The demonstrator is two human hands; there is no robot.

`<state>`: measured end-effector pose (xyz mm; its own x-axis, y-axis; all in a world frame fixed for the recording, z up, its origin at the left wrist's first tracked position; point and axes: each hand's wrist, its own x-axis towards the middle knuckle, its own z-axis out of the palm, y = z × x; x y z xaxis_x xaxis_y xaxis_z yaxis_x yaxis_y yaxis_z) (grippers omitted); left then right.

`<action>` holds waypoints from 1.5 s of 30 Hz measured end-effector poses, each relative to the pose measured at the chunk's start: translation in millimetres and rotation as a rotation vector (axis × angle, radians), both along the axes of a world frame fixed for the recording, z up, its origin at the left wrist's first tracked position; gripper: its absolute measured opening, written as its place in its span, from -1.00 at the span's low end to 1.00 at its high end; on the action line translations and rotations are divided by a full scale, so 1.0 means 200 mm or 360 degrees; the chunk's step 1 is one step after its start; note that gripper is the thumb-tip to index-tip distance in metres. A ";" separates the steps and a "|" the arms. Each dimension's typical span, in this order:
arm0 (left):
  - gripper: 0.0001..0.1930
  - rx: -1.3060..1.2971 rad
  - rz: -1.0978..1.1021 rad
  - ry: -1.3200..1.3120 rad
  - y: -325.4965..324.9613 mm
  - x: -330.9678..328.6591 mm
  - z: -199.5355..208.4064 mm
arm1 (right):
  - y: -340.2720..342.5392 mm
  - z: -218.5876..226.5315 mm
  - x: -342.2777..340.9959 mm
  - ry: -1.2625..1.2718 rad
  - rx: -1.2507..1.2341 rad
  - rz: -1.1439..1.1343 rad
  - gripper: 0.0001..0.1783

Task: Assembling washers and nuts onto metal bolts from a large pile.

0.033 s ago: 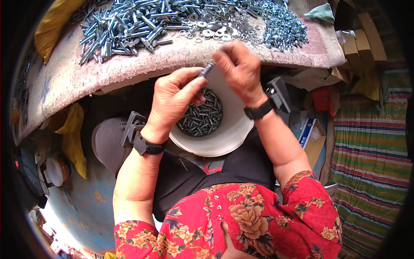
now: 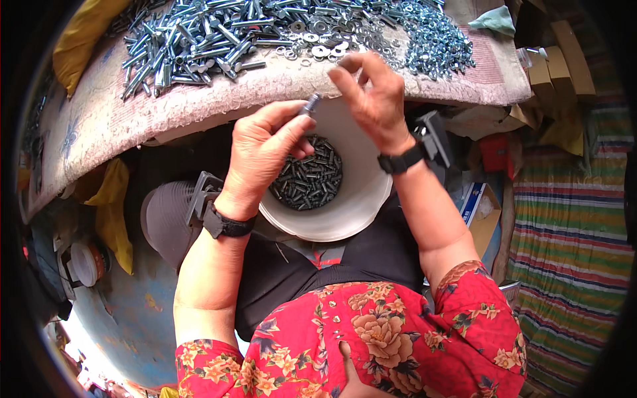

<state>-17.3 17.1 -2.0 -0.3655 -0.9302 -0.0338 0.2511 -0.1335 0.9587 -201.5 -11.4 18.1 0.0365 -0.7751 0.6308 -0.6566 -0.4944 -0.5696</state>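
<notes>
My left hand point(image 2: 262, 142) pinches a small threaded metal bolt point(image 2: 310, 104) between thumb and fingers, its threaded end pointing up and away. Just below is a white bucket point(image 2: 361, 209), partly filled with many dark, short bolt-like fasteners point(image 2: 308, 179). To the right, at the table's near edge, my right hand point(image 2: 375, 99) is loosely curled, thumb and forefinger a little apart. Nothing shows in it, though its fingertips are slightly blurred. Flat washers point(image 2: 320, 51) lie on the table just beyond its fingertips.
A cloth-covered table point(image 2: 93, 126) curves across the front. On it are piles of long silvery bolts point(image 2: 199, 46) and small nuts point(image 2: 438, 46). A pale green cloth point(image 2: 494, 20) lies at the right corner. Cardboard boxes point(image 2: 564, 66) stand beyond. The bucket sits between my legs.
My right hand has moved up and slightly right, away from the bolt's end toward the washers. My left hand has shifted slightly left with the bolt.
</notes>
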 end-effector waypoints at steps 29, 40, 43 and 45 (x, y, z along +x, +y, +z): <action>-0.73 0.0279 0.0155 0.0310 -0.09 0.01 -0.02 | -0.32 0.00 -0.20 0.0425 0.0098 0.0277 -0.78; -0.74 0.0293 0.0175 0.0311 -0.05 0.02 -0.03 | -0.31 -0.07 -0.23 0.0539 -0.0131 -0.0069 -0.92; -0.74 0.0291 0.0171 0.0290 -0.07 0.01 -0.04 | -0.29 -0.06 -0.18 0.0474 -0.0241 0.0014 -0.92; -0.74 0.0290 0.0168 0.0291 -0.10 0.01 -0.04 | -0.30 -0.07 -0.15 0.0520 -0.0253 0.0048 -0.92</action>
<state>-15.9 -2.0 -10.7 -0.2820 -0.9482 -0.1466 0.4393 -0.2634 0.8588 -232.2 -72.3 4.3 0.2771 -0.6638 0.6947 -0.7751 -0.5817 -0.2466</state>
